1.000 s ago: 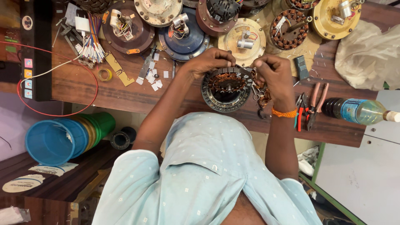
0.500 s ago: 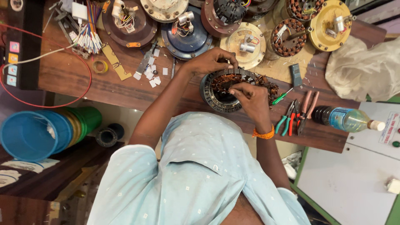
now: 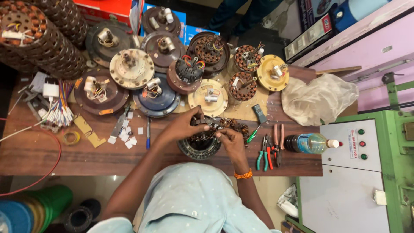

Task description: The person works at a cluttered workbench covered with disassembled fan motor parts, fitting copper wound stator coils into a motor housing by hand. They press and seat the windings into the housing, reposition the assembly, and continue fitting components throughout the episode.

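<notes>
Copper-wound motor core (image 3: 202,140) on the bench (image 3: 43,151), left hand (image 3: 183,127) and right hand (image 3: 230,140) fingers clamped on it.

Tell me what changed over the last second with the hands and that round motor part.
The right hand slid from the rim onto the top of the wound stator. The left hand stayed gripping its far edge. The pliers, bottle and stator did not move.
</notes>
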A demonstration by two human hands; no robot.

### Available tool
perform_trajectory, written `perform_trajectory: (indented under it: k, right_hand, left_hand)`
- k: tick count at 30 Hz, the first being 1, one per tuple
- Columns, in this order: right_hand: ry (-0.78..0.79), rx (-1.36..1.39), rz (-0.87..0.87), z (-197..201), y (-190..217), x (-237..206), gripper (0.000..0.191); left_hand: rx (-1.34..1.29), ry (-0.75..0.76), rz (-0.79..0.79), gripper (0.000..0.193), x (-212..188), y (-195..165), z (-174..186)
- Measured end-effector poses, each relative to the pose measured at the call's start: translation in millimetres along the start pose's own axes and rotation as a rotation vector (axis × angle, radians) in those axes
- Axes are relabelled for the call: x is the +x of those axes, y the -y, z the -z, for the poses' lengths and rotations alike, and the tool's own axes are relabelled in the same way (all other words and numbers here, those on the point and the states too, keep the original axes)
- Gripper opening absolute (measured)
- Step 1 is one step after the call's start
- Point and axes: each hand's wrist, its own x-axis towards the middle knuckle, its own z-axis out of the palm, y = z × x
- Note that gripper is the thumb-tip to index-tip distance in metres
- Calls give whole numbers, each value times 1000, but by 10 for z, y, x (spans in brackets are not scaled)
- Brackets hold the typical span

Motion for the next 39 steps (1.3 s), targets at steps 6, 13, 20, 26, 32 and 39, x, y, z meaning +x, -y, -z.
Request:
perform_trajectory:
  k: [6,13,20,26,32,39]
  right_hand:
    - [8,85,-45,101,-14,-6,19]
    - [14,196,-173,186,-66,-44,18]
    - [84,391,-181,340,-63,-30,18]
    - [74,385,-216,343,-211,-89,16]
    - [193,355,-82,389,-431,-95,29]
    - [168,130,-158,525,-502,-69,36]
  left_hand:
    - [38,-296,78,49,-55,-264,-323]
    - [98,-357,-87,38,-96,-253,-406]
    - [81,-315,-190,35,-99,-194,-399]
    - [85,-301,-180,37,-121,-112,-430]
    - [33,-286,-174,38,-101,12,-433]
    - [-9,-211,-116,42,-64,192,-446]
